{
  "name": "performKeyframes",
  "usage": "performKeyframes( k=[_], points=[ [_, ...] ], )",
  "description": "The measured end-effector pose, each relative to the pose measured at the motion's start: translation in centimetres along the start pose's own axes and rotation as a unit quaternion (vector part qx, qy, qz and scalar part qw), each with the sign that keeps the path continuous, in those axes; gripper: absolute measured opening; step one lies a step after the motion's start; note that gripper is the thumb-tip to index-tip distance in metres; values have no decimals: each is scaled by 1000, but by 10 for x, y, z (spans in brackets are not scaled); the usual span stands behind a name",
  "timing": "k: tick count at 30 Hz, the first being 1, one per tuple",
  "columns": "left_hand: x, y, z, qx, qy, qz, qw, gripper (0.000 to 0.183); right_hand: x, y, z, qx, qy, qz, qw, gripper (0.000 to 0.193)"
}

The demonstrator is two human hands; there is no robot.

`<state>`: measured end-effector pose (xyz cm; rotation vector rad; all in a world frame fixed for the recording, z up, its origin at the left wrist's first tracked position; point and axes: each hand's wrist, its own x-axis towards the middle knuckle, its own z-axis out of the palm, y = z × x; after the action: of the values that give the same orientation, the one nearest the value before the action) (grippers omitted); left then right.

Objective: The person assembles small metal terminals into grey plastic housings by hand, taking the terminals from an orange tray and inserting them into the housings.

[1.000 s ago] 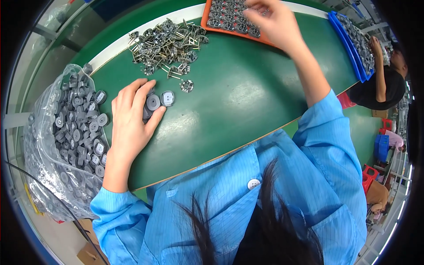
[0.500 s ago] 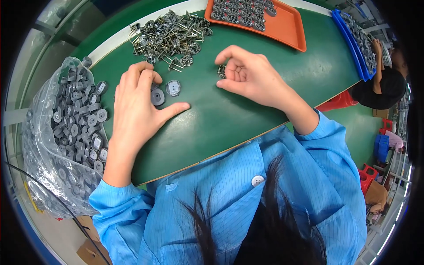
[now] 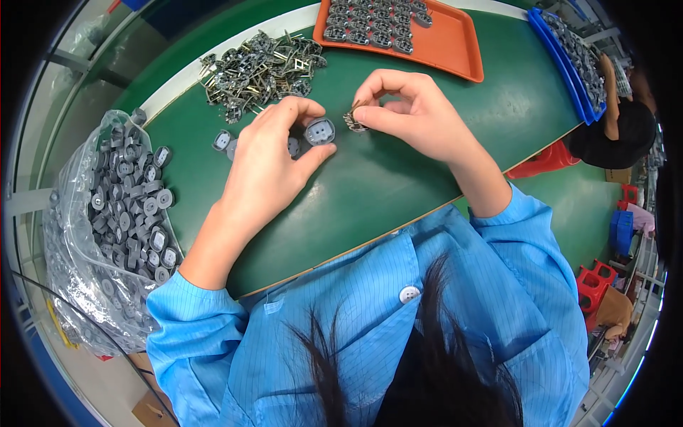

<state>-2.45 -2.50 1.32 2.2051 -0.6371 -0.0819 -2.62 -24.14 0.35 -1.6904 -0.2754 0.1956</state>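
My left hand (image 3: 274,149) grips a round grey plastic housing (image 3: 320,132) between thumb and fingers, its recessed face with small slots turned up. Close by on the right, my right hand (image 3: 409,114) pinches a small circuit board (image 3: 353,122) between thumb and forefinger. The board and the housing are apart. Another grey housing (image 3: 223,140) lies on the green table left of my left hand, and one more (image 3: 293,147) is partly hidden behind that hand. Beyond my hands sits a heap of circuit boards with metal pins (image 3: 260,67).
A clear plastic bag (image 3: 71,235) full of grey housings (image 3: 128,199) stands at the left. At the back, an orange tray (image 3: 445,46) carries rows of assembled pieces (image 3: 370,25). A blue tray (image 3: 565,71) and a co-worker (image 3: 615,139) are at the right. Green tabletop (image 3: 299,228) lies nearest me.
My left hand has moved right and now grips a grey housing that was on the table. My right hand has closed on the circuit board and lifted it slightly.
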Motion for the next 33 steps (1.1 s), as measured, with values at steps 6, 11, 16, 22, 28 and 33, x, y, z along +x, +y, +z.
performKeyframes(
  k=[6,11,16,22,28,33],
  points=[
    [7,4,6,-57,-7,20,998,34,-3,-1,18,-192,57,-193,961,9],
    [3,2,10,-29,8,61,998,38,-6,-1,23,-302,86,-265,911,14],
    [1,-2,11,-29,38,97,994,38,-11,-10,27,-86,52,-71,992,19],
    [-3,-4,18,96,96,234,963,39,-13,-9,25,-79,31,0,996,19],
    [-12,10,2,162,92,177,966,45,-13,-1,-9,-215,144,-171,951,13],
    [-27,-6,-14,240,50,69,967,45,43,21,-118,-241,270,-13,932,19]
  ],
)
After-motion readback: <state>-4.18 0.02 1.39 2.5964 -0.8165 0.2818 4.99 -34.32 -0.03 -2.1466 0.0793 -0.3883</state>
